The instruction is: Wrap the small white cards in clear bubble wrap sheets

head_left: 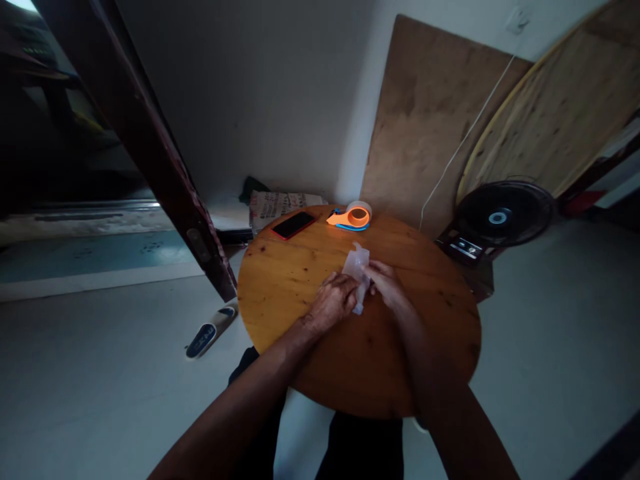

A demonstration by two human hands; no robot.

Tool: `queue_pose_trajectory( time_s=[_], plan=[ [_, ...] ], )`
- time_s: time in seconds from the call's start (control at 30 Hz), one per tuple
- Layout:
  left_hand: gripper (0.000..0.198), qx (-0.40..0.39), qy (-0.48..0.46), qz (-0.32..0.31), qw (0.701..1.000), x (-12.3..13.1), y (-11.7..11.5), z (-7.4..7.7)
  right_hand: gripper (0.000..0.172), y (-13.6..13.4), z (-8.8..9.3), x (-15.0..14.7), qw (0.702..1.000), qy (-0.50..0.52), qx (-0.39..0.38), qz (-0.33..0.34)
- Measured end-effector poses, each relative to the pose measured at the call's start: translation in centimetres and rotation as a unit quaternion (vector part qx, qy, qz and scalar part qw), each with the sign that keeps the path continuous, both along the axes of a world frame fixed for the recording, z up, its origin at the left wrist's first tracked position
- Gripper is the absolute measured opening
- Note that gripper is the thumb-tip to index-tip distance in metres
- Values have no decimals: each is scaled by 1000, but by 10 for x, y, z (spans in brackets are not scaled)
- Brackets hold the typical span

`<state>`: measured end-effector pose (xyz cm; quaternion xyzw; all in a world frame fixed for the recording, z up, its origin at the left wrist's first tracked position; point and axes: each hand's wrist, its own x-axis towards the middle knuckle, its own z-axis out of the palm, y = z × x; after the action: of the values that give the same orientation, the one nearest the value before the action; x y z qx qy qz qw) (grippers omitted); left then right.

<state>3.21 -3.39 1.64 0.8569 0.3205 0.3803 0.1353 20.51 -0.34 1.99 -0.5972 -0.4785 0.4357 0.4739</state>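
Translucent plastic piece (pixel 356 265) is over the middle of the desk (pixel 280 287), between both hands; can't tell if it touches the wood. Left hand (pixel 334 299) grip: fingers curled closed on its near-left part. Right hand (pixel 383 279) grip: thumb and fingers pinching the right edge. Two-sided hold likely because it's limp and would fold otherwise. Long axis runs roughly near-far, wider part away from the person, narrow crumpled tail toward them; no clear front. Orange tape dispenser (pixel 345 219) and phone (pixel 294 225) sit by the far rim, probably to stay out of elbow range.
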Motion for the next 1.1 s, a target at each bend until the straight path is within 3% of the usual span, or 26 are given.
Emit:
queue_pose_trajectory(
  time_s=[0.2,0.43,0.67,1.1],
  plan=[
    [28,-1,-12,11,1000,1,0,-1,27,-4,7,13,992,111,-32,51],
    [28,-2,-13,2,1000,0,-1,-1,26,0,2,9,1000,22,-8,4],
    [29,10,-15,4,1000,0,1,-3,34,0,4,10,998,52,-26,31],
    [29,12,-15,-3,1000,0,1,-2,30,6,-3,6,998,-23,20,-53]
  ],
)
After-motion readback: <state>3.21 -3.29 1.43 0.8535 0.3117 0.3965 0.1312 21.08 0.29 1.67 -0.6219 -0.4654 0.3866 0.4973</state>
